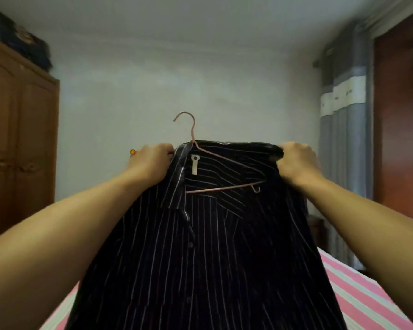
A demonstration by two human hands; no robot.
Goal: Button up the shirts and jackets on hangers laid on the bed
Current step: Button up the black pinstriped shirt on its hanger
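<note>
A dark shirt with thin pale stripes [200, 246] hangs in the air in front of me on a pink wire hanger [193, 136]. My left hand [150, 163] grips the shirt's left shoulder, and my right hand [296, 163] grips its right shoulder. The hanger's hook points up and to the left, and its lower bar shows across the open collar. A white label sits inside the neck. Buttons run down the front placket, which lies closed lower down. The shirt's hem drops out of view over the bed [367, 294].
The bed has a pink and pale striped sheet. A brown wooden wardrobe [19, 144] stands at the left with dark bags on top. Blue-grey curtains [343, 151] hang at the right beside a dark red door frame. A plain pale wall is straight ahead.
</note>
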